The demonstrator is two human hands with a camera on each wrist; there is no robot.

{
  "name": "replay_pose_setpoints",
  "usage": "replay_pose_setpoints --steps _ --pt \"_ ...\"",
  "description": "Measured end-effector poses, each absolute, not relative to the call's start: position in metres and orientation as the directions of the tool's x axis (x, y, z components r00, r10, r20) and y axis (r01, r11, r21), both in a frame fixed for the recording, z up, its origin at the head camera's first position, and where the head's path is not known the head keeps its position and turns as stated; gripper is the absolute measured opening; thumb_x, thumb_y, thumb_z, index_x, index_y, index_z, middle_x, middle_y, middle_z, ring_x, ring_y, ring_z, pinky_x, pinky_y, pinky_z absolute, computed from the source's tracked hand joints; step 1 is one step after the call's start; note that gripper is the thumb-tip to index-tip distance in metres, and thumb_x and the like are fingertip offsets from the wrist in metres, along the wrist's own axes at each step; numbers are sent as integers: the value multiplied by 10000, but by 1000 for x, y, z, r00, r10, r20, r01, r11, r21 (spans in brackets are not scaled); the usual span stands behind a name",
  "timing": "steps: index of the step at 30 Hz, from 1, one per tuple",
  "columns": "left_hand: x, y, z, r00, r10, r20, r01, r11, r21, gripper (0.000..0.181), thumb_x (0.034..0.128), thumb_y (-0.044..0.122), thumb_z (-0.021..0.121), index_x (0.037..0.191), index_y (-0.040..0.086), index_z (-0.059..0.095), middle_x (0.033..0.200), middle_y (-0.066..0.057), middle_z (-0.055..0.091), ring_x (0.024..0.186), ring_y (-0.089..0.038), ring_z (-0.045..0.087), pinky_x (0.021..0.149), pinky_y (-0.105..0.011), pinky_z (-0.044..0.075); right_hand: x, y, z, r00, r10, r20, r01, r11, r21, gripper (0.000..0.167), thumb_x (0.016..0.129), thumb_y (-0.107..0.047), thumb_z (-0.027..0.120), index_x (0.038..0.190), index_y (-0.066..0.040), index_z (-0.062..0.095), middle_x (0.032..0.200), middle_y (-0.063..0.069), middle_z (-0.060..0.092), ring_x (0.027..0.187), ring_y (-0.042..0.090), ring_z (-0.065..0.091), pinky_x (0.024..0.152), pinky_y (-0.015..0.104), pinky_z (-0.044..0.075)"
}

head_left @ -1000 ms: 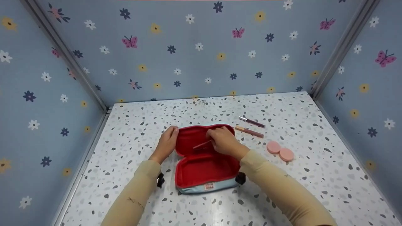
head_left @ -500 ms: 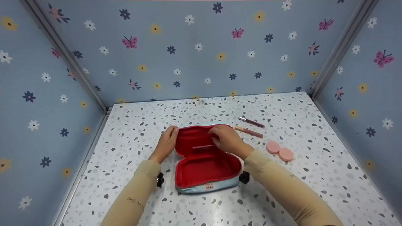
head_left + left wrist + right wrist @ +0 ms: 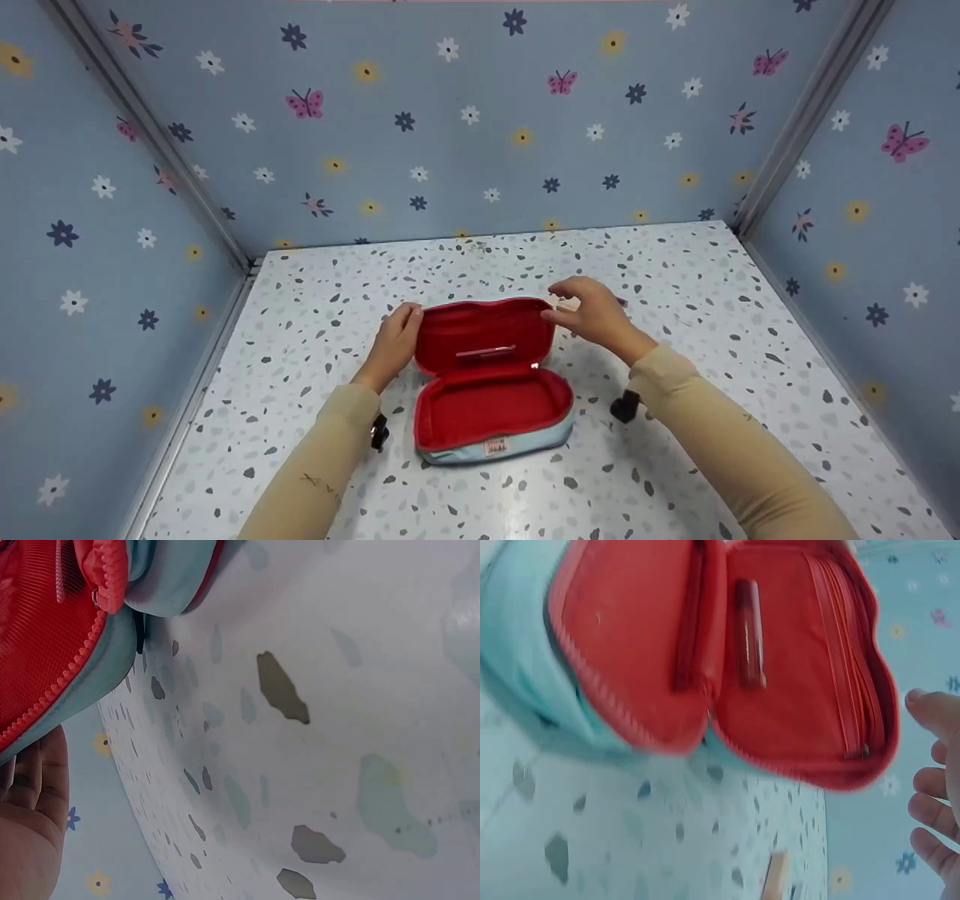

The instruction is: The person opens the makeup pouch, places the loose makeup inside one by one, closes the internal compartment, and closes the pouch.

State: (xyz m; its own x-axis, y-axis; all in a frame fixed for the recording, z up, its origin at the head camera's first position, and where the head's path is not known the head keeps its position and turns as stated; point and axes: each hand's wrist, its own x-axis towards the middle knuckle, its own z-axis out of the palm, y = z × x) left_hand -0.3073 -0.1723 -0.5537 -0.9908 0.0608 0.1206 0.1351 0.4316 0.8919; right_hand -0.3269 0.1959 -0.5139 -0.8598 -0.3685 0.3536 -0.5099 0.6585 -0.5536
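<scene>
At the left edge of the raised lid (image 3: 480,328) of the opened case (image 3: 536,441), my left hand (image 3: 394,335) pinches the rim between thumb and fingers. Just past the lid's right edge, my right hand (image 3: 598,311) holds nothing, thumb and fingers parted. A slim tube (image 3: 486,352) lies inside the lid, apart from both hands; a second tube (image 3: 775,875) lies on the table (image 3: 517,510) near my right.

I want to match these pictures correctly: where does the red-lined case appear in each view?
Head: just below centre, the open red-lined case.
Left wrist: in the upper left corner, partly cut off.
Right wrist: upper left to centre, cut off at the top.
Shared landmark: the speckled table.
</scene>
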Motion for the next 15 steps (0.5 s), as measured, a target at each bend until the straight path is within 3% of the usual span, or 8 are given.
replay_pose_setpoints --steps 9,15 --pt "-308 -172 -553 -989 51 137 145 441 886 329 1172 234 435 1246 0 654 1158 -184 700 1076 -285 641 1027 -484 515 -335 229 -525 -937 -249 245 -349 676 -648 466 939 -309 880 1301 -41 762 1274 179 755 1182 415 692 1011 579 583" --pt "-308 -173 -556 -989 53 141 150 442 884 316 1168 227 444 1234 5 659 1152 -178 701 1077 -284 640 1030 -474 506 -339 248 -539 -970 -196 146 -242 686 -686 466 957 -261 861 1340 -28 735 1351 205 723 1236 431 659 1061 576 556"
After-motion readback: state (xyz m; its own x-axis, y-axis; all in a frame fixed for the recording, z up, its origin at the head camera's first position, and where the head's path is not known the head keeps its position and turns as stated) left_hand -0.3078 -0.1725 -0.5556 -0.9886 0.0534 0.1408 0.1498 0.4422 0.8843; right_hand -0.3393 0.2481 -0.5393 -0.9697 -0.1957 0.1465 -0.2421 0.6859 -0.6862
